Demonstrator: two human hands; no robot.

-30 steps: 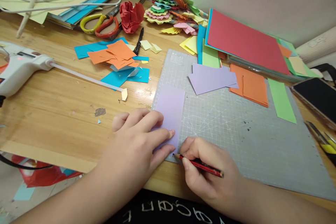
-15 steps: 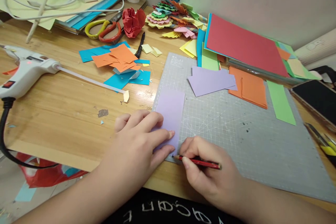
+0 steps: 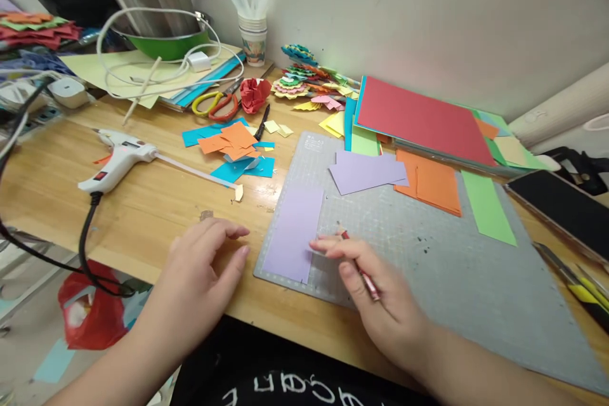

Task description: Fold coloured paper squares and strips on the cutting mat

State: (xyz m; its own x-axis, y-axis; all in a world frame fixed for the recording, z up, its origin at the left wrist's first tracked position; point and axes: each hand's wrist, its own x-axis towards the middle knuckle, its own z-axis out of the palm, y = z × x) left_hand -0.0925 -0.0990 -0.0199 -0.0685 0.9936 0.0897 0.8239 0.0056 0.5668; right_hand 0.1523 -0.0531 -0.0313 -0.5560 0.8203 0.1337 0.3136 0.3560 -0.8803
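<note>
A purple paper strip lies lengthwise on the left side of the grey cutting mat, with small dark marks at its near edge. My left hand is off the paper, over the wooden table left of the mat, fingers loosely curved and thumb apart, holding nothing. Over the mat, just right of the strip, my right hand holds a red pencil loosely, its tip pointing away from me. Further back lie more purple pieces, an orange paper stack and a green strip.
A white glue gun lies at the left, its stick pointing toward orange and blue scraps. Scissors and a crumpled red paper are behind. A black phone and a craft knife lie at the right.
My left hand has lifted off the purple strip and moved left. My right hand has drawn the pencil away from the strip's near corner, loosening its fingers. The view has tilted up.
</note>
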